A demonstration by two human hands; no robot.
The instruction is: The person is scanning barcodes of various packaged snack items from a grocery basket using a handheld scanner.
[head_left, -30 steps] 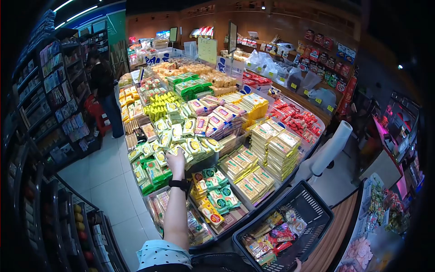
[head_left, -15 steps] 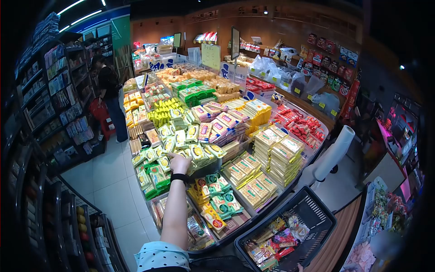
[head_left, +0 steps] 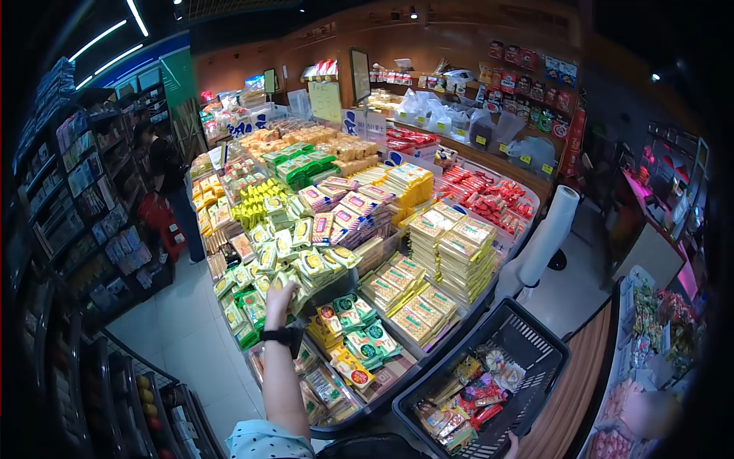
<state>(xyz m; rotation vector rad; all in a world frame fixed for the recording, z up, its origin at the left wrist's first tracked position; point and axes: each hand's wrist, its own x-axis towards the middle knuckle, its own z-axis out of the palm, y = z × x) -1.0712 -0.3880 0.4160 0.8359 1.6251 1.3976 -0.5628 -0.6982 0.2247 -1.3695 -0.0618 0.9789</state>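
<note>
My left hand (head_left: 280, 301), with a dark band at the wrist, reaches into the snack display. Its fingers are closed at a pale green snack packet (head_left: 297, 293) on the near edge of a heap of similar packets; the fingertips are partly hidden. Green packets (head_left: 251, 307) lie just left of the hand. Yellow and green packets (head_left: 359, 336) fill the bin to its right. At the bottom, my right hand (head_left: 512, 446) grips the near right rim of a black shopping basket (head_left: 544, 353); only some fingers show. Several wrapped snacks (head_left: 474, 402) lie in the basket.
Stacked biscuit packs (head_left: 451, 241) and red packets (head_left: 489, 197) stand farther right on the display. A white plastic roll (head_left: 552, 233) rises beside it. A person in dark clothes (head_left: 170, 180) stands by the left shelves. A wooden ledge (head_left: 573, 382) borders the basket.
My left hand has moved slightly left and down, and its fingers have gone from pointing over the packets to closing at one. The view has shifted a little; the basket stays at lower right.
</note>
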